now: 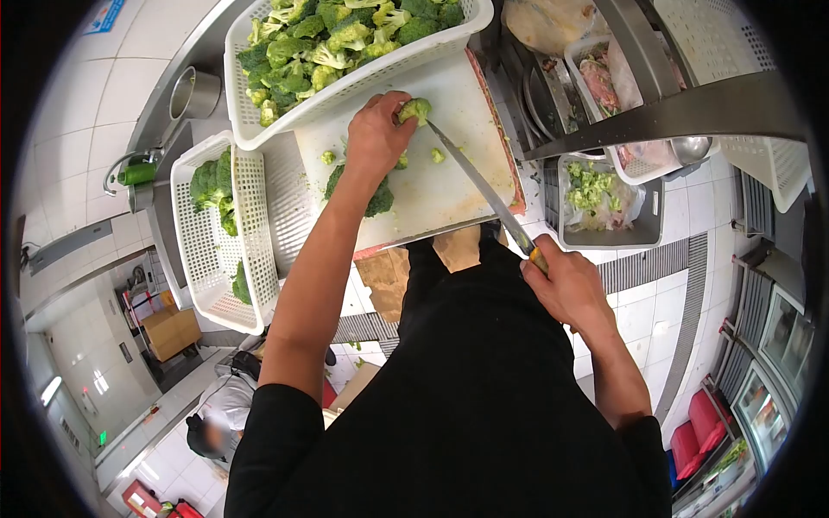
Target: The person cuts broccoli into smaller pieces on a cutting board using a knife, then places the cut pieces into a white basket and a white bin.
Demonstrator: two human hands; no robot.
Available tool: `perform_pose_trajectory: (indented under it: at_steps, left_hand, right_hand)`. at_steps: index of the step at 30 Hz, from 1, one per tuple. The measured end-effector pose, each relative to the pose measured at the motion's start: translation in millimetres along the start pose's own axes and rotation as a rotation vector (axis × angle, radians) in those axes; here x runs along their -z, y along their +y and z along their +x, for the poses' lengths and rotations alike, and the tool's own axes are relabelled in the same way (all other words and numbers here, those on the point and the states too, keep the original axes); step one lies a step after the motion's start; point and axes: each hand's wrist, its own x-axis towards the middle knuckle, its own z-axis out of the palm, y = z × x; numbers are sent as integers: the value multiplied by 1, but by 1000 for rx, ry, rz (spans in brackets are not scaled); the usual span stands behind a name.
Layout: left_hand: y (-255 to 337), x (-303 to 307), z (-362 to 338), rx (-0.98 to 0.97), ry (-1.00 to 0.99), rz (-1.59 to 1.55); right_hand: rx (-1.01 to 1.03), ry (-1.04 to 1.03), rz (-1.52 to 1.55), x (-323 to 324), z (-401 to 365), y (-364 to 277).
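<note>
My left hand (377,134) is closed around a broccoli floret (415,110) over the white cutting board (432,194). The handle of a long knife (480,183) is wrapped in my right hand (566,281), off the board's near right edge. The knife's blade slants up and left, its tip right at the floret. Beneath my left wrist lies a larger piece of broccoli (380,198), partly hidden by my forearm. Small broccoli bits, one a loose crumb (438,155), are scattered on the board.
A white basket (363,65) heaped with cut florets overlaps the board's far edge. Left stands another white basket (250,233) with broccoli heads. To the right, a grey bin (613,233) holds chopped green scraps, below a metal rack bar (673,116). Behind at lower left is another person (226,406).
</note>
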Motion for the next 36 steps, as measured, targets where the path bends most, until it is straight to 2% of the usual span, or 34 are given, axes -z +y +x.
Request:
perform_pose_trajectory:
  at_steps: [11, 17, 22, 26, 28, 29, 31, 33, 35, 36]
  left_hand:
    - [3, -5, -6, -23, 12, -22]
    - [-4, -8, -8, -64, 13, -20]
    - [7, 3, -2, -39, -103, 124]
    - [19, 5, 3, -100, -87, 123]
    - [12, 6, 6, -200, -285, 125]
    - [7, 8, 4, -192, -281, 127]
    - [23, 27, 4, -165, -224, 28]
    - [28, 63, 9, -182, -48, -110]
    - [43, 114, 21, -183, 250, -163]
    - [45, 135, 20, -164, 307, -174]
  right_hand:
    - [63, 26, -51, -3, 19, -7]
    - [174, 52, -190, 1, 35, -8]
    - [254, 62, -267, -1, 45, 3]
    - [212, 7, -234, 7, 41, 5]
    - [182, -1, -231, 4, 40, 13]
    - [189, -5, -233, 5, 36, 16]
    - [102, -40, -194, 10, 28, 22]
    - [71, -65, -178, 8, 24, 27]
    - [16, -77, -122, 2, 22, 29]
    - [21, -77, -123, 0, 21, 29]
